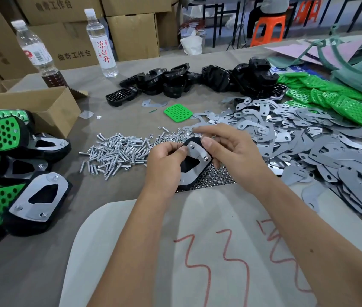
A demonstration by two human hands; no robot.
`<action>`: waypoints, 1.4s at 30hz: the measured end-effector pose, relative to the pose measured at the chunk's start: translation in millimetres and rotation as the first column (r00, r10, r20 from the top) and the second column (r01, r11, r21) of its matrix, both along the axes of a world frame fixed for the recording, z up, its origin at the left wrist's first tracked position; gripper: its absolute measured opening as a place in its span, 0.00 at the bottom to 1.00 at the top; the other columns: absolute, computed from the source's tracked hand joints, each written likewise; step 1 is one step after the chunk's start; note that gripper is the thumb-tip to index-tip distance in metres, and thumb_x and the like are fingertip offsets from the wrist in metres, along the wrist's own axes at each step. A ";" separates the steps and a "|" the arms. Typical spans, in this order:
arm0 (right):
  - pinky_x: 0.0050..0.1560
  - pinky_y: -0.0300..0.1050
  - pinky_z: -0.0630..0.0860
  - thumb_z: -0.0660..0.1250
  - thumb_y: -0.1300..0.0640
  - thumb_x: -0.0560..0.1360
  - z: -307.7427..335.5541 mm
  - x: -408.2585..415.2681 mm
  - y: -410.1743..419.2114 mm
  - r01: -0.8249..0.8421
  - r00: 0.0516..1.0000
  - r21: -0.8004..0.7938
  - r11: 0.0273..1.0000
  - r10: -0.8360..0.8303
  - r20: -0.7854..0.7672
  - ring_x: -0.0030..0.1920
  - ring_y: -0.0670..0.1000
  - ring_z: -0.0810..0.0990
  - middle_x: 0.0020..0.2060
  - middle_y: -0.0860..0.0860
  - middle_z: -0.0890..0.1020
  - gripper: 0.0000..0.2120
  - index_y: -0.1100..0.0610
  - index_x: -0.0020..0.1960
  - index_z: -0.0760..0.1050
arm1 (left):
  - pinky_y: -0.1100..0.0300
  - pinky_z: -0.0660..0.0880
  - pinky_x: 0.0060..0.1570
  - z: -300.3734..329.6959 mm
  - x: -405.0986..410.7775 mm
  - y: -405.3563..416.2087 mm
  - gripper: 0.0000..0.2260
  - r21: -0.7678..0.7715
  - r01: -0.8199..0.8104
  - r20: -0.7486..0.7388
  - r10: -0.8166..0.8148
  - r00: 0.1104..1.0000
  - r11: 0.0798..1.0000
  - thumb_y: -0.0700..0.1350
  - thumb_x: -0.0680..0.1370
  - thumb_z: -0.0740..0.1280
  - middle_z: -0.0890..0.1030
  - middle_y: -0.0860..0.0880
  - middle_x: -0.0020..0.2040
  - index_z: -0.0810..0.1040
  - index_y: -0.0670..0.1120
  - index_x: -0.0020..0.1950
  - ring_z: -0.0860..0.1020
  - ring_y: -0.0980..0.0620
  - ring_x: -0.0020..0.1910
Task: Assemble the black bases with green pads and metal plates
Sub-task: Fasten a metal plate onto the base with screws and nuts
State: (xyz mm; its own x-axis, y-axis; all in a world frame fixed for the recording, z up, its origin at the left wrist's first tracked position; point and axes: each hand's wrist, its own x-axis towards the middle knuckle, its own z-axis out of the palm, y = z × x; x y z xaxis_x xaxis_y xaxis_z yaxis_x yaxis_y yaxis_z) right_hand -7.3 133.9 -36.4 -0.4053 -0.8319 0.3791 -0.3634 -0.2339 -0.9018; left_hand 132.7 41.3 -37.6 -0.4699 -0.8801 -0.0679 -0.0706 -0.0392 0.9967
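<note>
Black base (188, 161) with a metal plate (194, 156) and two screws showing sat above the near bench, both hands' fingers (183, 150) pinching it, several finished units (20, 173) stacked left, large part piles far right unassembled.

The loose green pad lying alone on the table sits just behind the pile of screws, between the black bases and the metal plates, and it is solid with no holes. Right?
Not quite. The head view shows the loose green pad perforated with rows of small slots, not solid. Its position is as you say.
</note>
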 end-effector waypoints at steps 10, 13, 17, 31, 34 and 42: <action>0.35 0.52 0.76 0.70 0.51 0.80 -0.7 0.1 -0.8 0.006 1.000 0.002 1.000 -0.006 0.007 0.34 0.50 0.76 0.42 0.54 0.78 0.10 0.56 0.47 0.87 | 0.62 0.75 0.34 -4.1 -1.7 -2.4 0.10 -0.037 -0.007 0.009 0.007 1.000 0.999 0.39 0.81 0.68 0.84 0.52 0.34 0.82 0.47 0.41 0.79 0.54 0.34; 0.34 0.60 0.75 0.68 0.51 0.80 -1.4 -3.0 -1.0 0.021 0.998 -0.034 0.999 -0.019 0.063 0.31 0.58 0.76 0.41 0.56 0.79 0.14 0.60 0.43 0.84 | 0.60 0.76 0.36 -4.1 -2.0 -1.9 0.09 -0.020 -0.017 0.000 0.017 1.000 1.000 0.40 0.81 0.68 0.85 0.52 0.36 0.82 0.47 0.42 0.81 0.54 0.35; 0.35 0.49 0.76 0.68 0.49 0.81 -0.5 1.0 -0.8 0.011 1.000 -0.010 1.000 -0.011 -0.020 0.36 0.49 0.76 0.42 0.57 0.79 0.13 0.57 0.51 0.87 | 0.54 0.75 0.43 -5.9 -1.4 -1.9 0.06 -0.037 -0.011 0.004 0.012 1.000 0.999 0.42 0.80 0.69 0.85 0.48 0.39 0.83 0.46 0.44 0.81 0.50 0.39; 0.58 0.51 0.69 0.77 0.48 0.74 2.2 -8.9 0.5 0.168 0.789 0.419 0.892 0.133 -0.599 0.53 0.48 0.69 0.46 0.44 0.73 0.07 0.48 0.44 0.80 | 0.43 0.80 0.60 -0.2 5.7 -16.7 0.06 0.211 -0.309 -0.234 0.354 0.905 0.928 0.42 0.83 0.68 0.86 0.47 0.46 0.79 0.47 0.47 0.83 0.47 0.49; 0.52 0.49 0.71 0.77 0.52 0.74 2.5 -3.8 0.1 0.139 0.821 0.315 0.939 0.068 -0.567 0.48 0.48 0.73 0.41 0.41 0.75 0.07 0.50 0.42 0.80 | 0.34 0.76 0.64 2.1 5.5 -14.6 0.02 0.269 -0.279 -0.234 0.344 0.909 0.922 0.40 0.82 0.69 0.85 0.38 0.54 0.79 0.43 0.51 0.83 0.37 0.57; 0.47 0.53 0.81 0.76 0.65 0.75 -0.4 -0.4 -3.8 0.195 0.971 0.088 0.977 -0.179 -0.162 0.39 0.53 0.82 0.37 0.50 0.84 0.06 0.58 0.43 0.80 | 0.43 0.78 0.47 7.3 7.5 -6.6 0.14 0.214 -0.168 -0.145 0.201 0.969 0.962 0.46 0.65 0.74 0.85 0.44 0.43 0.79 0.45 0.49 0.80 0.44 0.40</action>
State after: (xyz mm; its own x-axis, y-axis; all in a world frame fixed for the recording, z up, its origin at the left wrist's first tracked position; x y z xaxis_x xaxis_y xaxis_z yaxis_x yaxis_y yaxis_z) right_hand -7.7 130.1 -36.8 -0.5014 -0.7846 0.3648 -0.5264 -0.0580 -0.8483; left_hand 140.3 34.7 -30.4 -0.3198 -0.9291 -0.1858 0.1200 -0.2343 0.9647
